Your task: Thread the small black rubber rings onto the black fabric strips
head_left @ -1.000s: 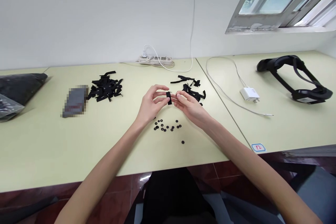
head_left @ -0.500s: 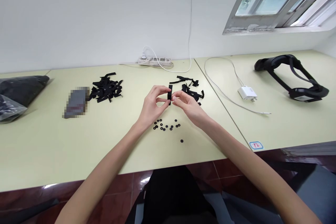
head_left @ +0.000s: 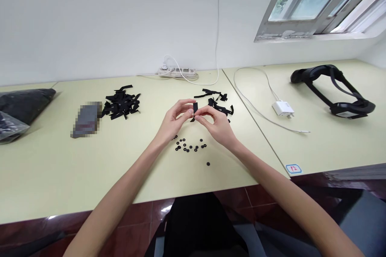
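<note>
A short black fabric strip (head_left: 195, 107) stands between my two hands above the table. My left hand (head_left: 176, 118) pinches it from the left with thumb and fingers. From the other side, my right hand (head_left: 217, 124) closes its thumb and index finger on the strip's lower part. Whether a small part sits under the fingertips is hidden. Just below the hands, several small round black discs (head_left: 190, 147), some with pale centres, lie scattered, with one disc (head_left: 208, 164) apart nearer the edge. Beyond my right hand lies a loose group of black strips (head_left: 221, 107).
A bigger heap of black strips (head_left: 122, 103) lies at left, beside a blurred grey object (head_left: 87, 119) and a black bag (head_left: 25, 106). A power strip (head_left: 177, 72) rests by the wall. At right are a white charger (head_left: 282, 108) with cable and a black headset (head_left: 334, 96).
The strip has bent or turned between my fingers, its lower end now angled to the left. My right fingers have moved lower on it, and my left thumb has shifted up.
</note>
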Available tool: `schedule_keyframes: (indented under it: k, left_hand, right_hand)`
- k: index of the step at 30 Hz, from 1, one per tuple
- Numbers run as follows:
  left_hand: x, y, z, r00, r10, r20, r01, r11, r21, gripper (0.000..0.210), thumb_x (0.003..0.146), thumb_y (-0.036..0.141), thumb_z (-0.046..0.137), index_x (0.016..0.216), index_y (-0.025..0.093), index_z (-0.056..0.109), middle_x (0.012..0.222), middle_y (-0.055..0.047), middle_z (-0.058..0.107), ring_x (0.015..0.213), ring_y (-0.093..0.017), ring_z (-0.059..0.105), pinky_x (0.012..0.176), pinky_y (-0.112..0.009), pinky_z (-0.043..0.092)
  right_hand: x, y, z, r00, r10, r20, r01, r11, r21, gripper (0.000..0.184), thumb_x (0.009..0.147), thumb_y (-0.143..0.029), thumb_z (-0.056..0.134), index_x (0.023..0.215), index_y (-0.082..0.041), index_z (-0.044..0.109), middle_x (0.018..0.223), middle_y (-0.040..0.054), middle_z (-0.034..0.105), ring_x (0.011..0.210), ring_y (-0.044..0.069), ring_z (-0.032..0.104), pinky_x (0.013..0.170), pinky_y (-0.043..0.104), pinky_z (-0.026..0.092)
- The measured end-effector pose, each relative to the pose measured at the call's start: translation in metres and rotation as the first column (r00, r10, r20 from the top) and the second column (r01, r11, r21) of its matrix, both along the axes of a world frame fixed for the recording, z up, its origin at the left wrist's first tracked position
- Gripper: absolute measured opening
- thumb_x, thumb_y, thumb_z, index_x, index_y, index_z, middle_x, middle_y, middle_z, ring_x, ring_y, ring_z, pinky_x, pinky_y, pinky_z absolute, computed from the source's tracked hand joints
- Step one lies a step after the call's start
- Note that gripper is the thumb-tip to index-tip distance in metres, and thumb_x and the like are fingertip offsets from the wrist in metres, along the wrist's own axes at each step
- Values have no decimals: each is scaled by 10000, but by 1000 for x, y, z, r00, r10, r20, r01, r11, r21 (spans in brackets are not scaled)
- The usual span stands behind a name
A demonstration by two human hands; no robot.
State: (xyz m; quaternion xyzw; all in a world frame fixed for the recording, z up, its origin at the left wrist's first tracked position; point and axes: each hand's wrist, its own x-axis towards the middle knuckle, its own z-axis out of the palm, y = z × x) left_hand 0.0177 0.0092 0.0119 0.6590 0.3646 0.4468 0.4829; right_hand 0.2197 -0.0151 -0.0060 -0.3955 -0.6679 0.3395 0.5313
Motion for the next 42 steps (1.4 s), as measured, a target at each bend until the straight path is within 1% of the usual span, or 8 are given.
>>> schedule_keyframes:
  k: [4,9,14,19,23,33,37,42]
  left_hand:
    - [1,-1,1,997,75,14,-75,997,3,229,993,459,815,1066,249,871,1215,-82,833,1231,-286,760,1143,-463,606]
    - [-2,1,0,983,172,60,-172,985,0,244,903,381,892,1103,245,856,1284,-77,824,1159,-268,779,1113,-472,638]
    - [-1,-1,-1,994,98,43,-101,991,83,288,907,357,893,1173,258,843,1341,-76,774,1157,-245,773,1045,-438,690]
    - [3,-4,-2,998,34,46,-40,989,145,291,941,385,877,1206,267,852,1297,-75,762,1194,-245,760,1054,-435,702]
    - [6,-6,-1,999,4,47,-10,990,139,284,955,403,870,1204,267,856,1291,-82,774,1190,-253,760,1049,-453,707]
    - [7,-7,0,999,-4,40,0,995,96,298,940,399,877,1209,272,859,1307,-87,779,1228,-272,742,1080,-474,683]
    - [7,-9,1,999,-20,41,16,997,79,295,954,395,867,1222,273,855,1319,-88,778,1250,-280,740,1114,-490,664]
    - [6,-8,2,997,-55,55,52,997,54,296,963,388,866,1233,266,850,1332,-87,782,1288,-288,733,1141,-501,649]
  right_hand:
    - [-1,-1,0,999,29,21,-29,1000,0,111,1053,-393,759,1019,-288,772,1079,40,813,1052,252,760,1062,492,609]
    - [4,4,-2,994,-15,-110,8,998,-68,197,1006,-477,826,1011,-284,784,1092,44,808,1064,251,771,1064,479,634]
    - [5,4,-1,985,-13,-175,-10,991,-131,253,942,-510,898,1019,-286,809,1080,43,818,1058,260,792,1070,488,656]
    - [4,1,0,993,-33,-116,24,997,-78,199,980,-470,861,1003,-279,811,1057,38,799,1023,240,772,1011,464,658]
    - [3,1,1,992,-32,-119,25,997,-67,207,983,-476,852,1001,-279,794,1118,50,778,1058,243,759,1004,465,657]
    - [1,2,-3,983,-38,-182,1,980,-200,367,921,-576,887,1038,-271,718,1077,51,802,1049,248,791,1054,471,670]
    - [2,4,-3,981,-3,-192,-45,968,-246,378,929,-582,871,1124,-274,772,1171,70,825,1149,268,793,1109,487,652]
    - [3,4,0,980,23,-197,-74,964,-256,339,926,-574,878,1045,-266,799,1086,51,816,1095,259,787,1084,476,648]
